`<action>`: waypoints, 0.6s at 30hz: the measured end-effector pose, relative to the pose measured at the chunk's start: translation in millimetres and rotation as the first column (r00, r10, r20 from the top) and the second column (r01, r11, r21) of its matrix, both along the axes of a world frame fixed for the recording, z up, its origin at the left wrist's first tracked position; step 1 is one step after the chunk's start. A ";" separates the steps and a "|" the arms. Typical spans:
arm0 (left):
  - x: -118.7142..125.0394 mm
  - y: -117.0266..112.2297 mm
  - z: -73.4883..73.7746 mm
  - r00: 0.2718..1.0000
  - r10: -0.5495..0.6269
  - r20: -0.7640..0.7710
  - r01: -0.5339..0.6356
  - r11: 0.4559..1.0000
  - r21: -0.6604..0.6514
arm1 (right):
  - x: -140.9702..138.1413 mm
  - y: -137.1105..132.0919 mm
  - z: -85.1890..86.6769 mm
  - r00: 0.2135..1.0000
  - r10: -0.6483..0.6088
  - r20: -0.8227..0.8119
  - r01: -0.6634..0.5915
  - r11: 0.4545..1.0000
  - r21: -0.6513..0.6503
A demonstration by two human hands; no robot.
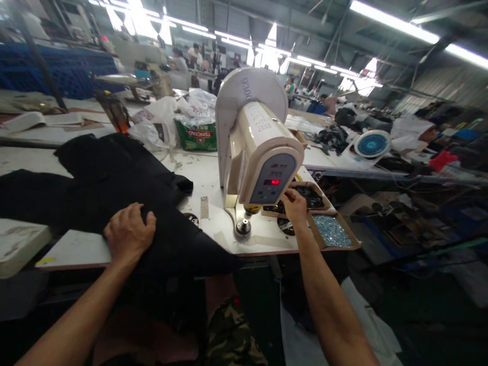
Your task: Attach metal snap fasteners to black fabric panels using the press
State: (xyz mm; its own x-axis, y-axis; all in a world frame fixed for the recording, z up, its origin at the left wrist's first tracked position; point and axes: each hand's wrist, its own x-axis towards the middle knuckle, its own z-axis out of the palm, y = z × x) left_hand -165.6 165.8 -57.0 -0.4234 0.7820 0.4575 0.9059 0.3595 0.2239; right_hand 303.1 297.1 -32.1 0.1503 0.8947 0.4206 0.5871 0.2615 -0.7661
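Note:
My left hand (131, 231) rests on a black garment (95, 188) spread over the left of the table, its thumb apart from lightly bent fingers. A cream snap-press machine (263, 152) with a red lit display stands in the middle. Its round metal die (243, 226) sits below the head, with no cloth on it. My right hand (295, 206) is just right of the machine head, over a cardboard box of dark small parts (308, 196). Its fingers are drawn together and partly hidden by the head; what they hold cannot be made out.
An open box of small silvery fasteners (331, 230) lies at the table's right front corner. Behind the garment are plastic bags (156, 119) and a green Tsingtao pack (196, 134). A blue-and-white fan (371, 144) stands on the table behind, at right. Other people work far back.

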 end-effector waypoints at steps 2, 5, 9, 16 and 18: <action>-0.4 0.3 0.1 1.000 0.004 0.015 -0.004 1.000 -0.004 | -13.7 -26.8 -7.1 0.993 0.077 -0.092 -0.075 0.997 0.018; -0.6 0.2 0.3 0.999 0.002 0.034 -0.001 1.000 -0.009 | -43.1 -70.3 -26.4 0.928 0.149 -0.342 -0.148 0.989 0.030; 0.4 -0.9 1.3 0.999 -0.002 0.050 0.001 1.000 0.014 | -85.2 -103.4 -48.5 0.875 0.169 -0.453 -0.165 0.985 0.048; -0.9 -1.8 2.0 0.998 -0.012 0.067 0.013 1.000 -0.010 | -113.3 -98.9 -50.8 0.829 0.150 -0.538 -0.121 0.989 0.089; -0.5 -1.9 1.9 0.997 -0.012 0.071 0.013 1.000 -0.002 | -114.4 -97.8 -48.9 0.814 0.143 -0.563 -0.111 0.990 0.091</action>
